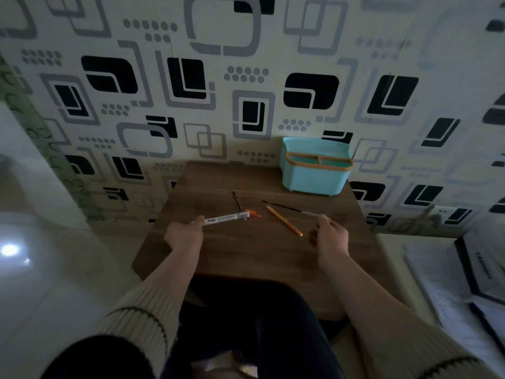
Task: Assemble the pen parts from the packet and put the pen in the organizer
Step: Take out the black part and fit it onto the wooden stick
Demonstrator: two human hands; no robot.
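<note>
My left hand (183, 233) grips one end of a long clear packet (225, 218) with a white label, held just above the brown table (246, 255). My right hand (329, 235) pinches the near end of a thin black refill (284, 207) that slants away to the left. An orange pen barrel (284, 220) lies on the table between my hands. A small orange cap (252, 213) rests beside the packet's far end, and a short dark pen piece (237, 200) lies behind it. The teal organizer (315, 176) with orange rim stands at the table's back right, against the wall.
The small table stands against a patterned wall. My dark-clothed legs sit under its near edge. Papers and a dark folder (464, 283) lie on a surface at the right. A glossy pale floor (41, 269) is at the left.
</note>
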